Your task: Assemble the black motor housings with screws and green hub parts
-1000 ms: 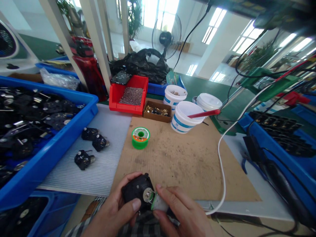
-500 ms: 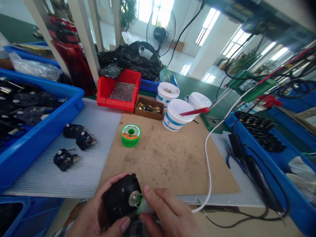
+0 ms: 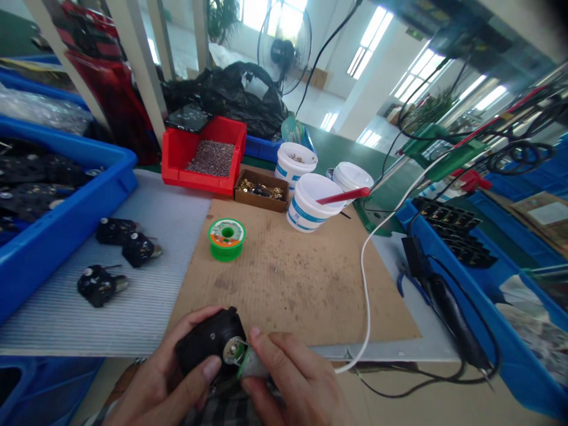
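Where three black housings (image 3: 100,286) sit on a ribbed gray mat (image 3: 57,319), the left hand (image 3: 148,387) closes around a matching housing (image 3: 206,343) at the near edge of a cardboard sheet (image 3: 293,290); the right hand (image 3: 295,378) pinches a green-rimmed piece (image 3: 252,364) against its metal end, and a white cable (image 3: 364,296) runs along the sheet's right side.

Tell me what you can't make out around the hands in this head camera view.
Head view:
- Underside of the black plastic housing: hidden by the left hand.
- Most of the small grey part with a green edge: covered by the right hand.
- Lower end of the red-handled tool: hidden by the white plastic bucket.
- Small gold parts in the shallow brown tray: too small to identify.
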Demonstrator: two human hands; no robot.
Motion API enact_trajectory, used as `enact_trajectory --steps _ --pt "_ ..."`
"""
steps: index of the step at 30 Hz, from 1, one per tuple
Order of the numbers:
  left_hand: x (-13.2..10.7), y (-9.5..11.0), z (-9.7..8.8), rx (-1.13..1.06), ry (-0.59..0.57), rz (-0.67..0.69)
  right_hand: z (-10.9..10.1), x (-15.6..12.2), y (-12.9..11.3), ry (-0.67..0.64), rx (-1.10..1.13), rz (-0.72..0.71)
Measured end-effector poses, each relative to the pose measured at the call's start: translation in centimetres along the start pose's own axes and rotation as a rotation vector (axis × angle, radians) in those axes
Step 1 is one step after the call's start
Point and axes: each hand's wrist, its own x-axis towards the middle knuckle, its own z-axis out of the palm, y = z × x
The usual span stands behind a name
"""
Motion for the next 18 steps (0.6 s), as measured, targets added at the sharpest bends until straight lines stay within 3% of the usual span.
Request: enact_trajectory --steps 3,9,13,18 --pt "0.2 0.6 0.5 0.000 0.013 -0.035 -0.3 -0.1 0.2 -0.015 0.070 0.106" --pt "0.1 0.8 0.7 0.027 0.003 0.001 -1.1 1.1 -0.3 -0.322 0.440 0.516" --pt "0.5 0.0 -0.2 0.080 -0.088 -0.019 -0.8 1.5 -0.6 -0.358 0.448 0.586" --pt "0.4 0.2 0.0 0.091 -0.058 -0.008 -0.6 1.4 -0.5 -0.363 0.457 0.616"
